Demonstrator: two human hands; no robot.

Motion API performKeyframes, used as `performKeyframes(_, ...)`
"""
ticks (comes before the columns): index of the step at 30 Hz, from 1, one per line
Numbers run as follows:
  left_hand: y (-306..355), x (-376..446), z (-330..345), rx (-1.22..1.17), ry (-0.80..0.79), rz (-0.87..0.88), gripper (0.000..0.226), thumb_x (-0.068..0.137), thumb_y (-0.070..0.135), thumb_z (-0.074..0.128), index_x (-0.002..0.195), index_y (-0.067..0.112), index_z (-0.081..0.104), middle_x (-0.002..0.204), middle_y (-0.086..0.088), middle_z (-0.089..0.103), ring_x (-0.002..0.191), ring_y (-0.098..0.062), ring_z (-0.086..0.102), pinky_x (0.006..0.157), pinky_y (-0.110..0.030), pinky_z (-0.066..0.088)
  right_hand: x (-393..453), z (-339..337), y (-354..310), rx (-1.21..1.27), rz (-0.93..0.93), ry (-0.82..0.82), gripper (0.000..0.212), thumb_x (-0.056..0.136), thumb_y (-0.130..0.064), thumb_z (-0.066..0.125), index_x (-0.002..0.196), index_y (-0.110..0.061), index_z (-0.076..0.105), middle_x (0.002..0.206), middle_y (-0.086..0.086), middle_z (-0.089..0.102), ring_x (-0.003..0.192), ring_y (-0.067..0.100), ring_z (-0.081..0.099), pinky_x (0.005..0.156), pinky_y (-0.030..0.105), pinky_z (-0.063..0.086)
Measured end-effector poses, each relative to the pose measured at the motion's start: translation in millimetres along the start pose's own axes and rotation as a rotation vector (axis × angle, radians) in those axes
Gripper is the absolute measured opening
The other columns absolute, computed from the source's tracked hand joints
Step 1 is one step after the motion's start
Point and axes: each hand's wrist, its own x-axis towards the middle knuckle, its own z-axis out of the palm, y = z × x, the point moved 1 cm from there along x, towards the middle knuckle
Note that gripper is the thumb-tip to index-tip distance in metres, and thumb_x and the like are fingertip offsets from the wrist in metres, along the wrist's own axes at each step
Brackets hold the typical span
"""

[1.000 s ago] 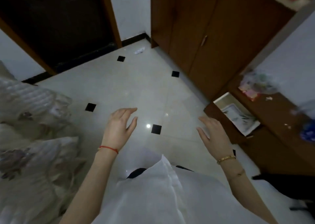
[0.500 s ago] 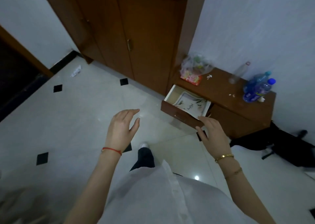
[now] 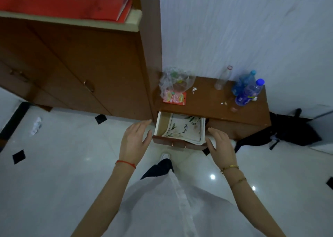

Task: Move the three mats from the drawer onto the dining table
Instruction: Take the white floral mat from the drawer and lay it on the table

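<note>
Both hands are held out empty ahead of the body, fingers extended and loosely spread: the left hand just left of the open drawer, the right hand at its right front corner, neither seen to touch wood or cloth. The mats lie stacked flat inside the drawer, floral print uppermost, the layered edges showing at the right side, where they ride up over the drawer wall; the count cannot be confirmed. They are judged light, thin and limp, likely to sag and slide apart if lifted by one corner. A hold on opposite edges of the whole stack, fingers slid beneath, is judged best. Both forearms are reached forward and down, palms turned inward toward each other, wrists straight. The drawer belongs to a low cabinet beside a tall wardrobe; no dining table is in view.
</note>
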Motion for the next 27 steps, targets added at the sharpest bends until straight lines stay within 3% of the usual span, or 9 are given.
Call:
performKeyframes(8,-33.2,87.5,64.8,-0.037,-0.131,0.038,0.036,0.092,0.026,0.048,0.122,0.009,0.060,0.115,-0.008,0.066,0.105,-0.019,0.058,0.096,-0.023,0.038,71.9,43.7,37.3,0.027,0.214,-0.028,0.034,0.095,-0.020,0.056,0.126,-0.008,0.056,0.126,0.009,0.058,0.118,0.025,0.049,0.099,0.029,0.037)
performKeyframes(13,-61.3,109.2,131.0,-0.050,-0.213,0.005,0.034,0.094,0.024,0.050,0.124,0.010,0.060,0.117,-0.007,0.064,0.106,-0.021,0.059,0.094,-0.034,0.049,102.0,82.1,76.9,0.042,0.317,-0.069,0.036,0.095,-0.022,0.055,0.129,-0.008,0.055,0.127,0.010,0.057,0.118,0.025,0.047,0.099,0.033,0.040)
performKeyframes(19,-89.7,118.1,227.9,-0.105,-0.146,-0.011,0.026,0.086,0.003,0.064,0.112,0.002,0.064,0.103,-0.015,0.067,0.097,-0.015,0.052,0.087,-0.020,0.041,115.9,157.1,140.1,0.055,0.357,-0.111,0.039,0.096,-0.024,0.053,0.131,-0.009,0.052,0.129,0.009,0.056,0.121,0.026,0.047,0.096,0.030,0.040)
performKeyframes(22,-120.0,109.9,289.9,-0.118,-0.181,-0.064,0.026,0.087,0.005,0.064,0.113,0.003,0.064,0.105,-0.015,0.066,0.099,-0.017,0.053,0.089,-0.017,0.040,117.6,200.5,176.5,0.055,0.372,-0.096,0.040,0.096,-0.026,0.053,0.132,-0.009,0.052,0.129,0.009,0.056,0.120,0.025,0.047,0.098,0.030,0.040)
performKeyframes(27,-164.6,92.4,372.5,-0.104,-0.316,-0.134,0.022,0.093,0.012,0.058,0.113,0.004,0.061,0.104,-0.014,0.064,0.093,-0.025,0.059,0.079,-0.032,0.052,127.4,264.7,224.7,0.047,0.386,-0.068,0.040,0.094,-0.022,0.055,0.131,-0.007,0.052,0.129,0.012,0.056,0.119,0.027,0.048,0.097,0.024,0.033)
